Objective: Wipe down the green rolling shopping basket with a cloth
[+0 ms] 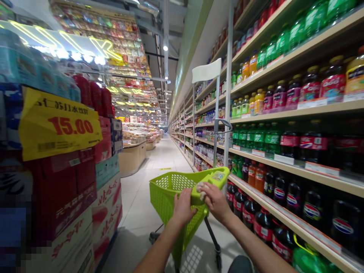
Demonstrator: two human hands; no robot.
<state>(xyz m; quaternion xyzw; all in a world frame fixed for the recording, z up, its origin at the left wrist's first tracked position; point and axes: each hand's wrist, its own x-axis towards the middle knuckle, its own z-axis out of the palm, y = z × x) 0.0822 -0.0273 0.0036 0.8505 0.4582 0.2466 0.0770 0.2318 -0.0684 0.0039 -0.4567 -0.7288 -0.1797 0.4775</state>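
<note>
A lime-green plastic shopping cart point(162, 194) with perforated sides stands right in front of me on the floor. My left hand point(183, 207) is closed over the near edge of its basket, thumb toward the right. In my right hand point(215, 200) is a crumpled white cloth point(202, 187), pressed against the green handle part of the cart. A small label point(218, 175) sits on top of that handle part, just beyond the right fingers. Inside the basket, only part of the perforated far wall shows.
Shelves of bottled drinks point(284, 132) line the right side closely. A grey pole stand with a white top panel point(206, 71) rises behind the cart. Stacked drink cartons point(106, 204) with a yellow price sign point(59, 123) crowd the left. A tiled aisle point(163, 151) runs ahead past wooden display bins point(132, 159).
</note>
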